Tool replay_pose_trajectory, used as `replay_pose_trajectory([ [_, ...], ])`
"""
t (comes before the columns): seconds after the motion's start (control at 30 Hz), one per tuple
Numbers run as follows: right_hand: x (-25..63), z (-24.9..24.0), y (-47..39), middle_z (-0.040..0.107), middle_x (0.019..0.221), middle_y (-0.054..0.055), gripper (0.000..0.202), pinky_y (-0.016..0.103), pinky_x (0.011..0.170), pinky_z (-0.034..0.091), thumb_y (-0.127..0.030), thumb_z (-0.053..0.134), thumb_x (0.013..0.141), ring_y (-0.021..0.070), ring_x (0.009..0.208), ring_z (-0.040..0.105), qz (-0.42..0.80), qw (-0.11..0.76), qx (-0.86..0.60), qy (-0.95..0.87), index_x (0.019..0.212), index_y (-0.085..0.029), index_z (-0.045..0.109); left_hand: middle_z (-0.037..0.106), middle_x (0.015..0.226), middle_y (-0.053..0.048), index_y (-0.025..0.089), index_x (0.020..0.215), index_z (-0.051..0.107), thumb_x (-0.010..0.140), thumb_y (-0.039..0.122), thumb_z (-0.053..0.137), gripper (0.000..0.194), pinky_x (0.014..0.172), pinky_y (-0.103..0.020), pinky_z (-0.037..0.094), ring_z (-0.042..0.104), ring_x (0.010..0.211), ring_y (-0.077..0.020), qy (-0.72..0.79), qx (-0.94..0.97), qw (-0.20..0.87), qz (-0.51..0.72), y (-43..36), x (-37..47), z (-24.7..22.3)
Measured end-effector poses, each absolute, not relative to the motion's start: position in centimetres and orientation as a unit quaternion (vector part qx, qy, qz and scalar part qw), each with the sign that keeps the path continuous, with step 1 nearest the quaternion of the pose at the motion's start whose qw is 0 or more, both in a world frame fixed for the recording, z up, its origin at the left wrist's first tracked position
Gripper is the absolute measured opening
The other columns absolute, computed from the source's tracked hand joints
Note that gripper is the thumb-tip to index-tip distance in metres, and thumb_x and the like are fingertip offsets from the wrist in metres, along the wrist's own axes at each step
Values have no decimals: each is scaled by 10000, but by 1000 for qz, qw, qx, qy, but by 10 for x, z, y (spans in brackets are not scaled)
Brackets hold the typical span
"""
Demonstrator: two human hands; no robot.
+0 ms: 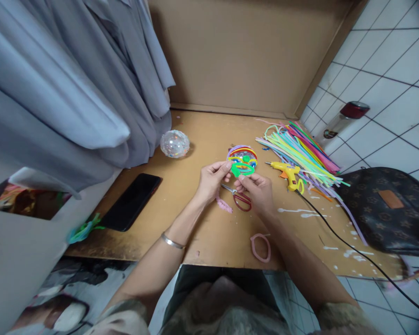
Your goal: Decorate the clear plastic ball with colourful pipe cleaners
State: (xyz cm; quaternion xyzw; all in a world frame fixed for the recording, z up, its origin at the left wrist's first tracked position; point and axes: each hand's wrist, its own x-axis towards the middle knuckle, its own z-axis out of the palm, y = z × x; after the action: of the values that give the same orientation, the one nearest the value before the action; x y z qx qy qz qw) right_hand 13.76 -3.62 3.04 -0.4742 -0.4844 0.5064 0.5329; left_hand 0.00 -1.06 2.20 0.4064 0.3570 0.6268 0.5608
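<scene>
Between my two hands is a bright green pipe cleaner [236, 170] bent into loops. My left hand [212, 179] pinches its left end with thumb and fingers. Its lower right part is gripped by my right hand [256, 188]. Just behind it sits a round ornament [242, 151] wrapped in purple, red, yellow and blue bands. Under my hands lie scissors [243, 202] with dark red handles, partly covered. A pink fuzzy strip [224, 204] rests beside them. Closer to the table's front edge is a pink pipe-cleaner loop [260, 247].
A clear ball [175, 144] stands at the back left, a black phone [131, 202] in front of it. To the right are a yellow glue gun [289, 174] with a trailing cord, a pile of coloured pipe cleaners [296, 151], a dark bag [387, 209] and a red-capped bottle [345, 121].
</scene>
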Motion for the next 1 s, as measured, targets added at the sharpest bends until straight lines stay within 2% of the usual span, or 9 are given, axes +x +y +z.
replay_pose_trajectory([
  [0.23, 140, 28, -35, 706, 648, 8, 184, 264, 588, 496, -370, 747, 661, 113, 550, 591, 552, 520, -436, -485, 696, -193, 714, 561, 518, 32, 149, 715, 747, 527, 500, 888, 422, 470, -188, 379, 455, 463, -48, 347, 405, 599, 597, -11, -2, 22],
  [0.5, 144, 22, -31, 632, 586, -42, 65, 237, 568, 460, -243, 631, 677, 93, 521, 545, 548, 527, -430, -486, 632, -197, 634, 559, 528, 25, 141, 687, 718, 559, 531, 858, 434, 479, -199, 357, 443, 483, -59, 368, 453, 554, 594, -12, 0, 21],
  [0.67, 145, 21, -29, 601, 565, -48, 64, 232, 539, 436, -250, 636, 660, 91, 506, 516, 517, 522, -458, -500, 634, -195, 613, 506, 499, 40, 135, 688, 702, 652, 553, 792, 429, 458, -200, 316, 408, 463, -58, 396, 497, 520, 570, -17, 1, 24],
  [0.77, 145, 22, -28, 614, 568, -38, 126, 232, 518, 425, -305, 692, 652, 95, 501, 511, 504, 515, -476, -504, 670, -193, 637, 505, 496, 40, 135, 670, 683, 672, 552, 775, 427, 459, -201, 322, 410, 460, -60, 414, 504, 494, 575, -18, 1, 24],
  [0.87, 146, 23, -27, 668, 639, -8, 200, 241, 570, 463, -385, 703, 703, 104, 555, 563, 525, 504, -449, -519, 703, -188, 669, 541, 529, 32, 139, 680, 670, 661, 578, 773, 451, 459, -199, 342, 426, 463, -60, 413, 472, 499, 598, -17, 1, 22],
  [1.0, 146, 22, -28, 701, 714, 7, 228, 236, 613, 480, -412, 653, 782, 102, 611, 595, 540, 504, -410, -535, 734, -193, 693, 554, 537, 28, 137, 653, 649, 620, 596, 797, 484, 447, -192, 341, 415, 449, -48, 408, 431, 518, 616, -14, 2, 22],
])
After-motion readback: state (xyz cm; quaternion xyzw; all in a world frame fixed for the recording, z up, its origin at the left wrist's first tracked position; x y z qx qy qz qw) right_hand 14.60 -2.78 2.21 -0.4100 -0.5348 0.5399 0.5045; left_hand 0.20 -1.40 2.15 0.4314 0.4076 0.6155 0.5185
